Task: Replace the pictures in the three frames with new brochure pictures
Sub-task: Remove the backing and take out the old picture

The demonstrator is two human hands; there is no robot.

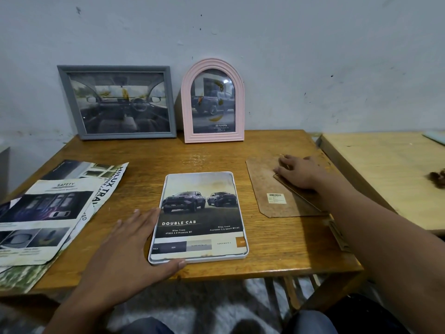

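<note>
Three frames in play on the table (277, 249): grey frame (117, 102) and pink arch frame (213, 101) upright against the wall, already showing truck pictures; white frame (199, 216) flat near the front edge, face down it seems, with a "Double Cab" brochure picture (199, 213) seated in its recess. Left hand (130, 244) spread flat, grip released, fingers along the frame's left edge and thumb at its bottom left corner, steadying it. Right hand (299, 171) resting on the backing board (277, 186), well to the right, fingers loosely bent over the folded stand; grasping or merely pressing, cannot tell. Leftover brochure pages (50, 213) heaped at left.

Step in hand, by the look of it: closing up the last frame. Best done by lifting the board by an edge, keeping the left hand planted so the picture stays put, matching the board's rounded corners to the recess, lowering it flat, then pressing round the rim.
</note>
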